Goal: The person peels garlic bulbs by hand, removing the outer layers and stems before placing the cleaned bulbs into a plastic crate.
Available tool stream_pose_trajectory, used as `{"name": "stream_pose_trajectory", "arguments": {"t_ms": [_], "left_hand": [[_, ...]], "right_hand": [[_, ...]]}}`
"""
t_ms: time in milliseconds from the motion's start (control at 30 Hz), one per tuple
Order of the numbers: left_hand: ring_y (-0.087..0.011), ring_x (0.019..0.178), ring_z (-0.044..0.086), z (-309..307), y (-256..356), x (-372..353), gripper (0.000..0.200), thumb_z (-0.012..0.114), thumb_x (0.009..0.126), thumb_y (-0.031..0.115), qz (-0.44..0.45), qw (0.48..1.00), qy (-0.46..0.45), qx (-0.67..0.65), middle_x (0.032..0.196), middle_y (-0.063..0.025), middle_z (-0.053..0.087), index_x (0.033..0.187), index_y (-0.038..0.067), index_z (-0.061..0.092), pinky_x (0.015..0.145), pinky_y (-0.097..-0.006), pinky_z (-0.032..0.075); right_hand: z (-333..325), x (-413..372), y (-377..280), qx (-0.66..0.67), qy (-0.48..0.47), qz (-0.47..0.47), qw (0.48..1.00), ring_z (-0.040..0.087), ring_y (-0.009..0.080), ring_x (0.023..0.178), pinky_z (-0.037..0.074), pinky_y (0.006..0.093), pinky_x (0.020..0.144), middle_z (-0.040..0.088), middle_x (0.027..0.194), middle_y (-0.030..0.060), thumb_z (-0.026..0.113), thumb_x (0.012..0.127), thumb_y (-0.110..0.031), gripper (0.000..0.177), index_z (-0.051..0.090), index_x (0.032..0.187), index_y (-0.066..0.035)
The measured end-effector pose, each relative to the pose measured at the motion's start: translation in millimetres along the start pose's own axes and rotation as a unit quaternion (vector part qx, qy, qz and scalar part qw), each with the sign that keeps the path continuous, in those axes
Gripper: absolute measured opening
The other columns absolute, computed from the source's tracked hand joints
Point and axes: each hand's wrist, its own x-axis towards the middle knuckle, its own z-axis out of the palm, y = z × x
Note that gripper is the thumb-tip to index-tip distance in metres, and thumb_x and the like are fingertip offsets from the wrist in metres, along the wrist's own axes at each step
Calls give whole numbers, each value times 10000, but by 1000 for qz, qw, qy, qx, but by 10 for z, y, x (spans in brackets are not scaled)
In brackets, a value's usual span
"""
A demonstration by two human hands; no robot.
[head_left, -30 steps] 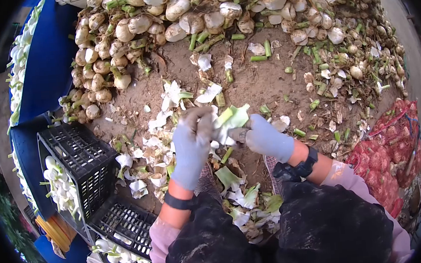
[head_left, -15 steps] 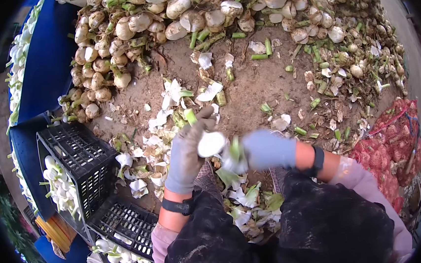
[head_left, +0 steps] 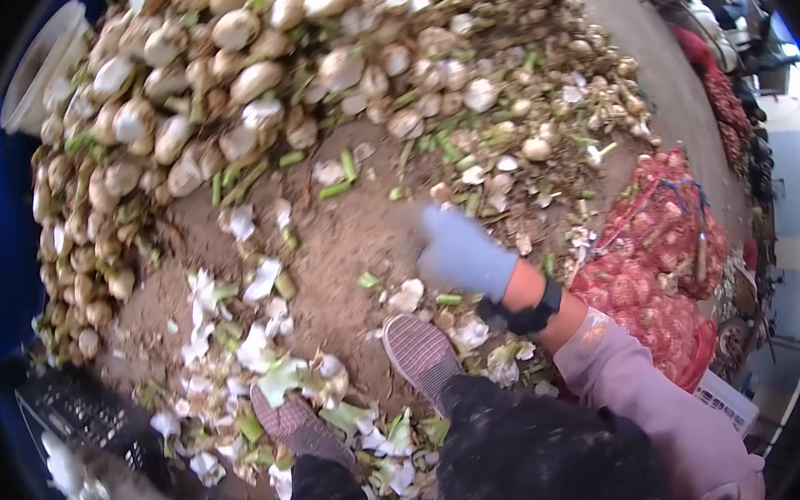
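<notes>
My left hand point(head_left: 137, 496), in a dirty grey glove, is low at the left over the black plastic crate point(head_left: 83, 406). Its blurred fingertips are right at the white peeled garlic bulbs point(head_left: 64, 464) by the crate; whether they grip one I cannot tell. My right hand point(head_left: 468, 256), in a light blue-grey glove, hangs above the dirt floor ahead of my shoes, its fingers smeared by motion. Below it are white peelings point(head_left: 407, 295) and cut green stem pieces point(head_left: 449, 299).
A large heap of unpeeled garlic bulbs point(head_left: 255, 81) curves across the back and left. Red mesh sacks of garlic point(head_left: 641, 273) stand at the right. A white tub point(head_left: 43, 67) is at the far left. Peelings point(head_left: 262, 350) litter the ground around my shoes point(head_left: 422, 356).
My left hand has swung from the middle down left to the crate, with the white bulb gone from the middle. My right hand is apart from it. The view has turned right.
</notes>
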Motion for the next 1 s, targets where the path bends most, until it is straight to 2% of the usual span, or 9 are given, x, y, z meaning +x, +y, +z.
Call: {"name": "stream_pose_trajectory", "arguments": {"t_ms": [133, 233, 333, 467, 533, 700, 767, 867, 1000], "left_hand": [[-244, 1111, 565, -237, -371, 158, 479, 559, 901, 223, 62, 933, 88, 342, 1281, -142, 558, 1333, 28, 487, 908, -346, 489], [-231, 1053, 592, -434, -1056, 231, 440, 515, 958, 261, 42, 820, 125, 556, 1272, -140, 565, 1344, 51, 492, 857, -322, 507], [-203, 997, 625, -671, -1679, 188, 469, 483, 988, 357, -88, 764, 86, 633, 1254, -127, 579, 1338, 44, 490, 795, -305, 526], [-131, 871, 605, -982, -2055, 131, 353, 600, 901, 94, -282, 636, 156, 701, 1080, -82, 599, 1229, -28, 551, 750, -254, 511], [-141, 933, 583, -1037, -2121, 123, 372, 618, 883, 73, -337, 583, 86, 734, 1097, -84, 601, 1231, -38, 547, 832, -280, 490], [-167, 997, 581, -1096, -2356, 88, 538, 681, 814, 98, -313, 630, 40, 709, 1114, -111, 604, 1310, -6, 501, 889, -297, 476], [-206, 1075, 586, -1053, -2479, 148, 629, 719, 763, 94, -236, 563, -66, 789, 1179, -146, 603, 1342, 20, 486, 939, -313, 457], [-254, 1149, 583, -1243, -2255, 99, 680, 746, 714, 62, -235, 585, -20, 776, 1246, -172, 596, 1342, 16, 492, 975, -333, 443], [-183, 1081, 582, -1080, -2199, 120, 660, 697, 729, 14, -223, 512, -69, 827, 1244, -141, 585, 1348, -17, 473, 956, -308, 452]], "right_hand": [[-644, 427, 1269, -341, 248, 196, 885, 612, 335, 991, 496, 410, 849, 624, 1091, 179, 666, 784, -175, 502, 583, 1277, -210], [-747, 511, 1445, -400, 58, 206, 891, 629, 306, 952, 534, 370, 797, 629, 1098, 167, 671, 844, -252, 430, 589, 1262, -191], [-547, 240, 1067, 65, 18, 243, 968, 655, 247, 890, 557, 378, 836, 643, 1078, 111, 685, 869, -275, 386, 607, 1226, -151], [351, -199, 587, -124, -39, 56, 990, 631, 377, 885, 529, 428, 812, 583, 1036, 181, 619, 695, 0, 624, 578, 1240, -300], [398, -152, 373, -153, -77, 138, 976, 620, 396, 902, 517, 446, 829, 578, 1039, 192, 619, 668, 3, 702, 529, 1296, -300], [443, -162, -43, 195, 19, 95, 976, 646, 268, 998, 521, 328, 821, 640, 1113, 196, 698, 854, -274, 504, 531, 1254, -17], [595, -167, -339, 563, -104, 89, 815, 660, 195, 858, 524, 304, 726, 675, 1030, 106, 663, 899, -372, 543, 513, 1273, -9], [514, -82, -595, 474, -275, 69, 833, 622, 115, 770, 514, 263, 667, 665, 999, 66, 587, 962, -297, 447, 507, 1287, -1], [543, 56, -586, 493, -270, 145, 814, 607, 119, 630, 480, 272, 539, 677, 878, 61, 615, 939, -333, 459, 568, 1210, 35]]}}
